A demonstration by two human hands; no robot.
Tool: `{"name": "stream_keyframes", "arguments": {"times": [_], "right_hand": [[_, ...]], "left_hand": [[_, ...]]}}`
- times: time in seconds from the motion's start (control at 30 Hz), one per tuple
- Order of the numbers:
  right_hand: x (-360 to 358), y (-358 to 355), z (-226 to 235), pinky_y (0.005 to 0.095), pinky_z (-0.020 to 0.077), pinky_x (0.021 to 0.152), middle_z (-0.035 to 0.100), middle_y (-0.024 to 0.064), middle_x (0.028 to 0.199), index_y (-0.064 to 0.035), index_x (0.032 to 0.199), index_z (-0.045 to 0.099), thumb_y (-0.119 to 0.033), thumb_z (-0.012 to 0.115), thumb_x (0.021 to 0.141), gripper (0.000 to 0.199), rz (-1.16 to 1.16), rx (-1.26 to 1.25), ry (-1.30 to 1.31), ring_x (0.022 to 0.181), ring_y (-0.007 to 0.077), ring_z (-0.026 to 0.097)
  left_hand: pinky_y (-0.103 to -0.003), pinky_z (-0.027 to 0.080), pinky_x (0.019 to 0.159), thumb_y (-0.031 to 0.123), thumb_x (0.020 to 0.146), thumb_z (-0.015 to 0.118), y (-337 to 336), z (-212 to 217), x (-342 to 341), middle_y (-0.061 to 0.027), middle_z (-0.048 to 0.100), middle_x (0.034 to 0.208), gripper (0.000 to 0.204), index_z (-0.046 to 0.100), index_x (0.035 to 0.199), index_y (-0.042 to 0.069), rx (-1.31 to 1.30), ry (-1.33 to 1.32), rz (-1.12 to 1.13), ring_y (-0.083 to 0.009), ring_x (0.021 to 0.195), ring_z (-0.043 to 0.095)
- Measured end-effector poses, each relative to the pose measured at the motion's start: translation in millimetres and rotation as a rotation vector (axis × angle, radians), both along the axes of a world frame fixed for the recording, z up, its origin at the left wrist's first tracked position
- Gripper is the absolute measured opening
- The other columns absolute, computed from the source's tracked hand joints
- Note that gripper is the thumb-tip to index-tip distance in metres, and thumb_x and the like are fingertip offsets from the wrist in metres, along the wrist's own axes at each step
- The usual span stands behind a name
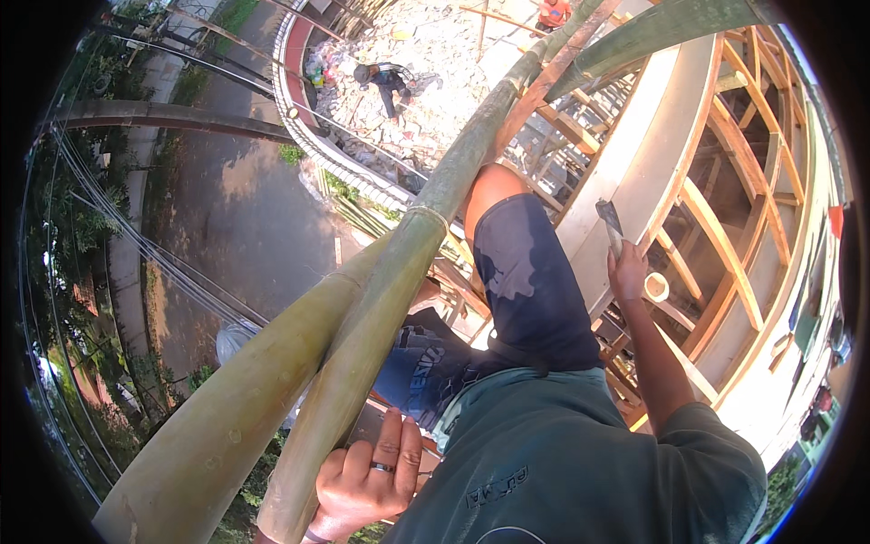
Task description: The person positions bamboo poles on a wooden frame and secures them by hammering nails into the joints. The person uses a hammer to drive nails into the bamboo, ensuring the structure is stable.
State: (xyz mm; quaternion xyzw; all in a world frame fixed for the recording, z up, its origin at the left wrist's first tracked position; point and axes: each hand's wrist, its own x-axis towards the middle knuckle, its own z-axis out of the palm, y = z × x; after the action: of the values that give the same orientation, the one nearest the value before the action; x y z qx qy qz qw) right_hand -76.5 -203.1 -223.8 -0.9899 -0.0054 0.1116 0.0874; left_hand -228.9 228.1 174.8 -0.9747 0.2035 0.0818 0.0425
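Observation:
My left hand (372,476) is beside the lower end of a green bamboo pole (385,299), its wrist partly behind the pole. A ring is on one finger. The fingers are curled, and whatever they hold, if anything, is hidden. A second, thicker bamboo pole (236,408) crosses the first on its left. Out to the right, my right hand (627,272) is closed round the pale handle of a short tool with a grey metal end (609,218); its exact kind is unclear. That tool is above a curved, pale board (648,136).
Wooden framing (725,245) with open gaps curves along the right. Far below are a road (240,208), a rubble-strewn area where a person (388,86) is bending, and another person (553,14). Cables (163,258) run on the left. More bamboo (671,41) crosses the top right.

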Motion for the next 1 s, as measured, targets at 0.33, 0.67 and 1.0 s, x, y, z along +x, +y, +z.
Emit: {"name": "stream_keyframes", "arguments": {"times": [0.33, 0.67, 1.0], "right_hand": [[4, -2, 11, 0.0548, 0.0416, 0.101, 0.065, 0.0170, 0.111, -0.0036, 0.123, 0.060, -0.027, 0.069, 0.096, 0.037, 0.085, 0.010, -0.047, 0.110, 0.0360, 0.061], [0, -9, 2, 0.0591, 0.0385, 0.106, 0.062, 0.0137, 0.118, -0.0066, 0.129, 0.057, -0.030, 0.064, 0.096, 0.041, 0.087, -0.028, 0.024, 0.118, 0.0324, 0.057], [4, -8, -2, 0.0639, 0.0391, 0.104, 0.063, 0.0134, 0.115, -0.0075, 0.129, 0.058, -0.030, 0.064, 0.098, 0.039, 0.046, 0.017, 0.028, 0.115, 0.0350, 0.059]], "left_hand": [[-0.023, 0.031, 0.046, 0.008, 0.083, 0.071, 0, 3, 3, -0.0095, 0.079, 0.100, 0.018, 0.077, 0.100, 0.003, 0.168, 0.016, -0.061, -0.0096, 0.052, 0.043], [-0.026, 0.033, 0.046, 0.003, 0.090, 0.072, -6, 7, 10, -0.0147, 0.078, 0.106, 0.015, 0.075, 0.104, -0.001, 0.164, 0.088, -0.129, -0.0118, 0.053, 0.044], [-0.024, 0.026, 0.046, 0.005, 0.087, 0.068, 5, 5, 5, -0.0095, 0.079, 0.099, 0.016, 0.076, 0.101, 0.004, 0.158, 0.121, -0.213, -0.0081, 0.050, 0.040]]}}
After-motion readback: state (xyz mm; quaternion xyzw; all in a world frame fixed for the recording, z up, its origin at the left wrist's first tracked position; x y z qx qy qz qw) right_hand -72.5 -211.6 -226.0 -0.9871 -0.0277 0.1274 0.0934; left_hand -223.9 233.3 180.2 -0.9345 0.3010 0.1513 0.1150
